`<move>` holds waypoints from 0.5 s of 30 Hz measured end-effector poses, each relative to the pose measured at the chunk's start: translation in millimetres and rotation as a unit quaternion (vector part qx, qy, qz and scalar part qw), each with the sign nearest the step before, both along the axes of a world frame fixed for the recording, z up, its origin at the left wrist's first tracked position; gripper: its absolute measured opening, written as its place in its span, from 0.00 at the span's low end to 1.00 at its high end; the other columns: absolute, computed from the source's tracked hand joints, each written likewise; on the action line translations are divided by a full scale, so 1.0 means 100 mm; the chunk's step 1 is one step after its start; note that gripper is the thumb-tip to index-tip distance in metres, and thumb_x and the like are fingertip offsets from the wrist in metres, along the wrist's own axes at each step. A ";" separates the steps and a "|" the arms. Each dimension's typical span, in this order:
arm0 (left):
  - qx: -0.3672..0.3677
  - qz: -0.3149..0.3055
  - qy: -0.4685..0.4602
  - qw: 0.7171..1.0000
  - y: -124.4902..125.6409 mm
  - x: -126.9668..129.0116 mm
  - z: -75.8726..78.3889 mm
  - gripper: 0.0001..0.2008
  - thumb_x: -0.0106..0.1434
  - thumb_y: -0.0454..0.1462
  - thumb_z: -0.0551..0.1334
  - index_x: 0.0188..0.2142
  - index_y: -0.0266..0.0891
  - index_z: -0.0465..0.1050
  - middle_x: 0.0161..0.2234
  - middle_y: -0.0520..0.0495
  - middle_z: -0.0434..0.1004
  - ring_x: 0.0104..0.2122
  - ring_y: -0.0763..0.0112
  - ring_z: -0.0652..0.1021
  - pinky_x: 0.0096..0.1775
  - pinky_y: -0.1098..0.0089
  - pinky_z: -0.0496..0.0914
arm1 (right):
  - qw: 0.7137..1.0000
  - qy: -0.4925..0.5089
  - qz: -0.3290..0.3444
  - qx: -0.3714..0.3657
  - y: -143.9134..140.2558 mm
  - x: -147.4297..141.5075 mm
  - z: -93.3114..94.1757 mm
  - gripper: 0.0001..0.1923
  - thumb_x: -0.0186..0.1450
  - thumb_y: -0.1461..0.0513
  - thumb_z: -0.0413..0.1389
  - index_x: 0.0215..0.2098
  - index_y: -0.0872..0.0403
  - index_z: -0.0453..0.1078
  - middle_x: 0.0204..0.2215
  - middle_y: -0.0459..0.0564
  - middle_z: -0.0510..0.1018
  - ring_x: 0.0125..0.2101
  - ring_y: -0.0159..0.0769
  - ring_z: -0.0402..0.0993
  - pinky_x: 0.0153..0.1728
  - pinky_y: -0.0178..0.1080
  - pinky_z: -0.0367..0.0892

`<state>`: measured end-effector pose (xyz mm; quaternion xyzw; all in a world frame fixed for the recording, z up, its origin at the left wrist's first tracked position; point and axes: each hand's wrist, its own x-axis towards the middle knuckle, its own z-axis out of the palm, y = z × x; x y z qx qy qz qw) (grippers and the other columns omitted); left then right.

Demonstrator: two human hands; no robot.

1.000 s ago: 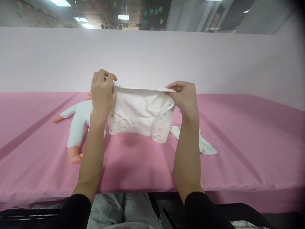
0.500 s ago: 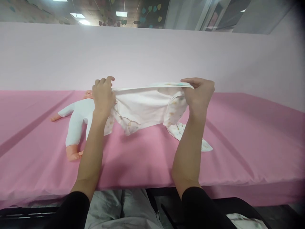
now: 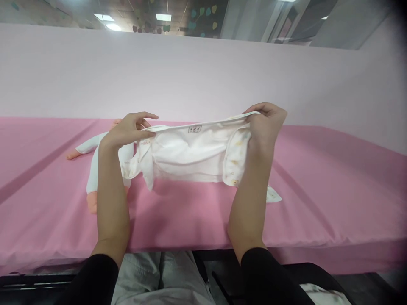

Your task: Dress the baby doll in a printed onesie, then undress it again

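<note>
**Garment stretched between 2 hands above pink bench**

Garment (image 3: pixel 190 154), a white baby piece with small pale prints along its edges, hangs in the air over the middle of the pink bench (image 3: pixel 333 190), held up by its top hem. A small label sits at the centre of that hem. The left hand (image 3: pixel 129 129) pinches the hem's end at 9 o'clock of the cloth, thumb and forefinger closed on the fabric and the other fingers spread loosely forward. The right hand (image 3: pixel 265 123) grips the opposite end at 3 o'clock, fingers curled down over the hem and clamped on it. Both hands are well apart, so the hem runs nearly taut between them, and the body of the garment droops below. A folded-over flap with printed lining shows just beside the right wrist, and a short strip of cloth dangles near the left wrist.

Behind the left forearm, at 9 o'clock of the garment, a doll (image 3: pixel 95 165) in a white suit lies on the bench, 1 arm stretched outward and 1 bare foot showing. A second printed cloth (image 3: pixel 273 195) lies flat on the bench at 4 o'clock, partly hidden by the right forearm. Black sleeves cover both arms near the bench's front edge.
</note>
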<state>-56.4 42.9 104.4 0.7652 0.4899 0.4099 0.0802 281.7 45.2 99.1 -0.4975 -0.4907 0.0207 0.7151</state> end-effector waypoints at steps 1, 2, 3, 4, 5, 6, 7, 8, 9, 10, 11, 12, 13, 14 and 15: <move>-0.021 -0.014 -0.005 1.000 0.08 0.01 -0.05 0.21 0.52 0.41 0.65 0.47 0.45 0.74 0.33 0.47 0.76 0.31 0.67 0.75 0.36 0.65 0.70 | 1.000 0.006 -0.012 -0.015 0.10 0.01 -0.05 0.13 0.42 0.70 0.44 0.20 0.53 0.67 0.19 0.46 0.70 0.25 0.36 0.70 0.29 0.39 0.68; -0.050 -0.027 -0.002 0.998 0.17 0.03 -0.12 0.22 0.53 0.42 0.64 0.49 0.44 0.72 0.34 0.46 0.76 0.32 0.67 0.75 0.36 0.65 0.70 | 0.999 0.011 -0.024 -0.038 0.22 0.03 -0.12 0.13 0.42 0.70 0.44 0.21 0.54 0.67 0.19 0.45 0.70 0.25 0.36 0.70 0.29 0.39 0.68; -0.064 -0.014 -0.005 0.998 0.29 0.06 -0.20 0.23 0.55 0.42 0.63 0.50 0.43 0.71 0.34 0.46 0.76 0.33 0.67 0.75 0.36 0.66 0.70 | 0.997 0.013 -0.037 -0.068 0.35 0.04 -0.21 0.14 0.43 0.69 0.44 0.23 0.55 0.69 0.20 0.45 0.70 0.25 0.36 0.70 0.29 0.38 0.68; -0.061 0.022 -0.004 0.998 0.41 0.10 -0.30 0.22 0.55 0.41 0.62 0.50 0.40 0.71 0.35 0.45 0.76 0.34 0.66 0.76 0.37 0.66 0.70 | 0.994 0.013 -0.044 -0.099 0.49 0.05 -0.32 0.14 0.44 0.69 0.44 0.24 0.55 0.70 0.20 0.45 0.71 0.26 0.36 0.71 0.29 0.38 0.67; -0.057 0.059 0.011 0.997 0.53 0.14 -0.41 0.22 0.55 0.40 0.62 0.50 0.38 0.70 0.37 0.44 0.76 0.36 0.65 0.76 0.39 0.65 0.70 | 0.990 0.011 -0.043 -0.132 0.63 0.06 -0.45 0.15 0.45 0.68 0.45 0.26 0.56 0.71 0.21 0.46 0.72 0.27 0.37 0.71 0.30 0.37 0.67; -0.053 0.091 0.037 0.994 0.63 0.18 -0.52 0.23 0.55 0.37 0.61 0.51 0.37 0.69 0.39 0.42 0.76 0.38 0.63 0.75 0.41 0.65 0.69 | 0.985 0.006 -0.041 -0.166 0.75 0.06 -0.58 0.15 0.46 0.68 0.46 0.28 0.56 0.72 0.23 0.47 0.74 0.28 0.37 0.72 0.31 0.36 0.67; -0.059 0.109 0.072 0.990 0.72 0.22 -0.63 0.24 0.55 0.34 0.60 0.52 0.37 0.68 0.41 0.41 0.76 0.41 0.62 0.75 0.42 0.64 0.69 | 0.979 -0.015 -0.030 -0.200 0.85 0.07 -0.72 0.14 0.48 0.68 0.47 0.29 0.56 0.73 0.26 0.48 0.76 0.31 0.37 0.73 0.33 0.36 0.67; -0.070 0.125 0.109 0.984 0.79 0.25 -0.73 0.25 0.54 0.32 0.60 0.53 0.37 0.67 0.44 0.41 0.76 0.44 0.61 0.74 0.44 0.64 0.68 | 0.970 -0.052 -0.013 -0.239 0.93 0.07 -0.85 0.13 0.49 0.68 0.49 0.29 0.55 0.73 0.29 0.49 0.77 0.33 0.37 0.73 0.36 0.35 0.67; -0.095 0.135 0.148 0.975 0.84 0.27 -0.82 0.26 0.53 0.31 0.60 0.53 0.37 0.67 0.46 0.40 0.75 0.46 0.59 0.73 0.44 0.64 0.67 | 0.955 -0.089 0.001 -0.283 0.98 0.06 -0.97 0.12 0.50 0.68 0.51 0.30 0.55 0.73 0.31 0.50 0.78 0.35 0.37 0.73 0.38 0.35 0.66; -0.135 0.136 0.186 0.964 0.88 0.29 -0.91 0.26 0.52 0.31 0.61 0.53 0.37 0.67 0.47 0.39 0.74 0.47 0.58 0.73 0.44 0.64 0.67 | 0.939 -0.118 0.011 -0.322 1.01 0.06 -1.08 0.11 0.50 0.69 0.52 0.30 0.55 0.73 0.34 0.51 0.79 0.36 0.37 0.73 0.39 0.35 0.65; -0.186 0.128 0.220 0.949 0.90 0.29 -0.98 0.27 0.50 0.32 0.63 0.52 0.37 0.67 0.49 0.37 0.74 0.48 0.56 0.73 0.44 0.64 0.67 | 0.923 -0.144 0.018 -0.357 1.03 0.07 -1.16 0.11 0.50 0.69 0.53 0.30 0.55 0.73 0.35 0.52 0.79 0.37 0.37 0.73 0.40 0.35 0.65; -0.240 0.113 0.245 0.933 0.91 0.29 -1.04 0.28 0.49 0.34 0.65 0.51 0.36 0.67 0.49 0.36 0.73 0.47 0.55 0.73 0.43 0.64 0.67 | 0.908 -0.164 0.021 -0.386 1.04 0.07 -1.23 0.11 0.50 0.70 0.53 0.31 0.55 0.73 0.36 0.53 0.79 0.37 0.37 0.73 0.39 0.35 0.65; -0.284 0.097 0.258 0.918 0.92 0.28 -1.08 0.28 0.48 0.36 0.66 0.50 0.35 0.68 0.50 0.35 0.73 0.46 0.54 0.74 0.42 0.65 0.67 | 0.894 -0.179 0.022 -0.410 1.04 0.07 -1.29 0.10 0.51 0.69 0.54 0.31 0.55 0.73 0.37 0.53 0.79 0.37 0.38 0.73 0.39 0.35 0.64; -0.310 0.083 0.263 0.910 0.93 0.27 -1.13 0.28 0.48 0.37 0.67 0.50 0.35 0.68 0.50 0.34 0.73 0.46 0.54 0.74 0.41 0.65 0.68 | 0.882 -0.191 0.024 -0.431 1.04 0.07 -1.33 0.09 0.51 0.69 0.55 0.31 0.56 0.73 0.37 0.54 0.79 0.36 0.38 0.73 0.38 0.36 0.64; -0.319 0.077 0.261 0.908 0.94 0.26 -1.16 0.27 0.50 0.39 0.66 0.50 0.34 0.68 0.50 0.33 0.73 0.45 0.54 0.74 0.40 0.65 0.68 | 0.871 -0.199 0.027 -0.449 1.03 0.07 -1.37 0.09 0.52 0.67 0.56 0.32 0.56 0.73 0.37 0.55 0.79 0.35 0.38 0.73 0.37 0.36 0.65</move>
